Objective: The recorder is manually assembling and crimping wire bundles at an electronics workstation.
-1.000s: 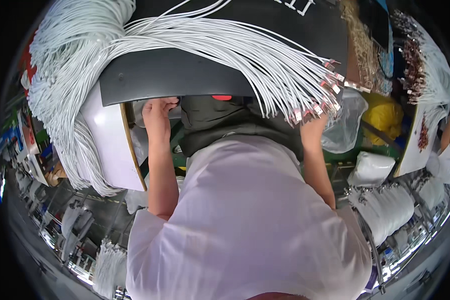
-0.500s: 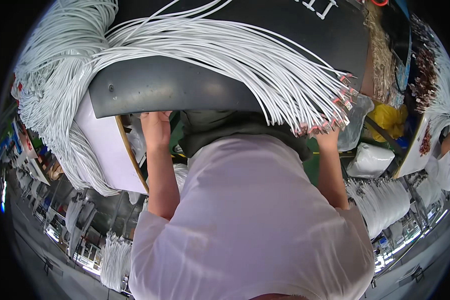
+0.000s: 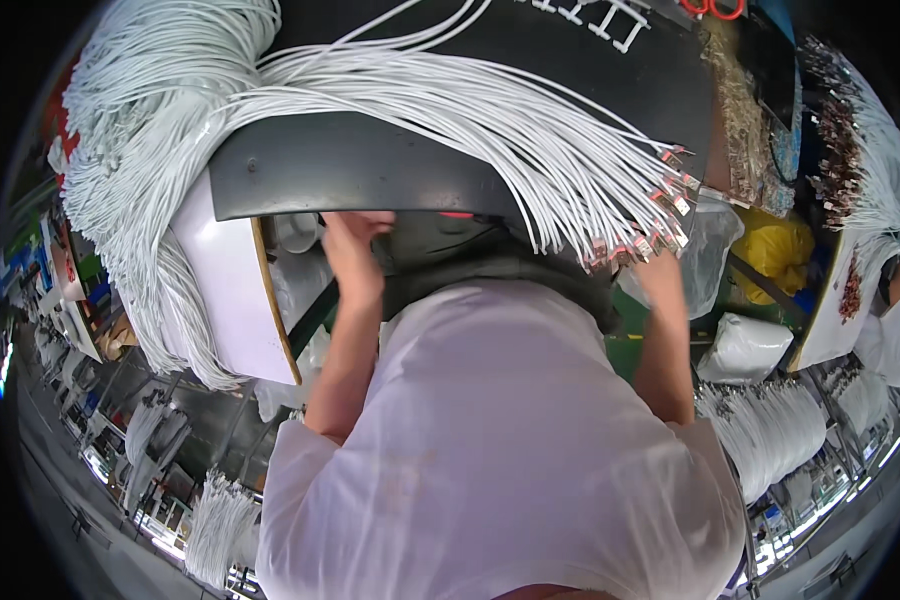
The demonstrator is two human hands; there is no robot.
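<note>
A thick bundle of white cables [image 3: 450, 90] lies across the dark mat [image 3: 355, 170], its metal-and-red connector ends hanging over the near right edge. My left hand [image 3: 355, 240] is just below the mat's near edge, fingers pointing right and partly tucked under it; what they touch is hidden. Close to it a small red spot [image 3: 457, 214] shows beneath the edge. My right hand [image 3: 656, 275] is at the connector ends, which cover most of its fingers. Whether it grips any of them does not show.
A large heap of white cables [image 3: 170, 110] hangs over the left side, above a pale board [image 3: 225, 285]. White plastic pieces [image 3: 600, 25] and red-handled scissors [image 3: 715, 8] lie at the back. To the right are a yellow bag [image 3: 775, 250] and a white wrapped package [image 3: 747, 348].
My left hand has moved to the right along the mat's near edge. My right hand stays by the connector ends. The whole view has shifted slightly, and the red spot has appeared.
</note>
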